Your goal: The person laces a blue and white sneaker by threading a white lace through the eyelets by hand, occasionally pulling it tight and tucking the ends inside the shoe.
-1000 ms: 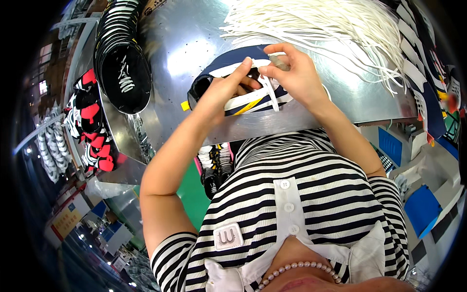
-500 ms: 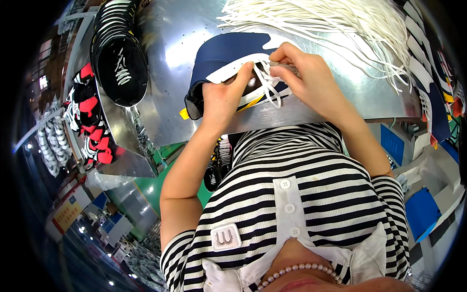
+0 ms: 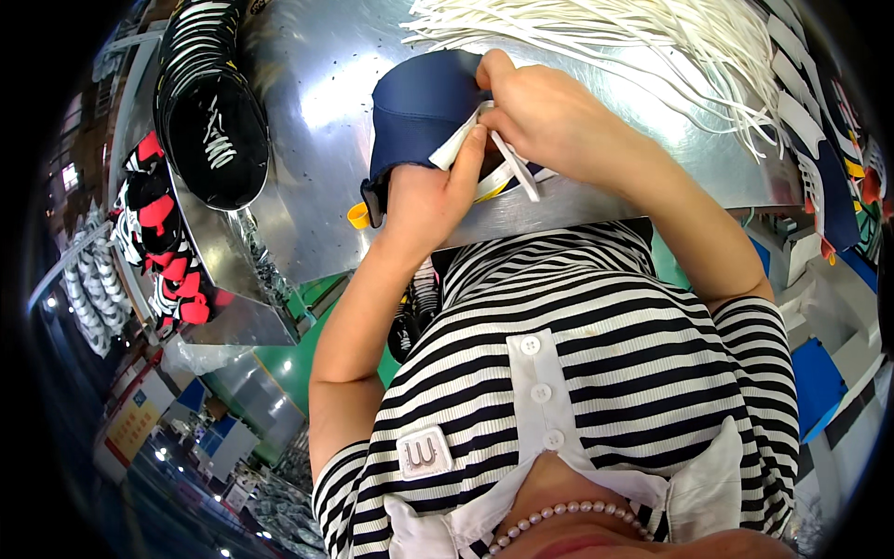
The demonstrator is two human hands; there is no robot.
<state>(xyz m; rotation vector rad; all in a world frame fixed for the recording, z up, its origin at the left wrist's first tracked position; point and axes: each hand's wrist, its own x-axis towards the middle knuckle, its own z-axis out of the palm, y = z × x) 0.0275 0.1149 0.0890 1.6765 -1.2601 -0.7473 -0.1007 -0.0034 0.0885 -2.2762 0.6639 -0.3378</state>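
A navy shoe upper (image 3: 424,104) with a white eyelet strip rests on the metal table in front of me, bent between my hands. Its near side is gripped by my left hand (image 3: 426,197), the thumb pressed along the eyelet strip. My right hand (image 3: 559,119) is closed in a pinch at the upper's right edge, beside the left thumb. A white shoelace (image 3: 512,166) runs from under the right fingers and hangs in a loop toward me. The right fingertips and the lace end are hidden.
White laces (image 3: 633,47) lie heaped at the far right. Nested black shoe uppers (image 3: 219,149) stand at the left, with red, black and white uppers (image 3: 166,233) beyond. More white and navy uppers (image 3: 819,154) line the right edge. A small yellow ring-like piece (image 3: 358,216) sits near my left wrist.
My right hand has turned over and moved up and left, closer to my left thumb. The upper is now bent more, and its eyelet strip is mostly covered.
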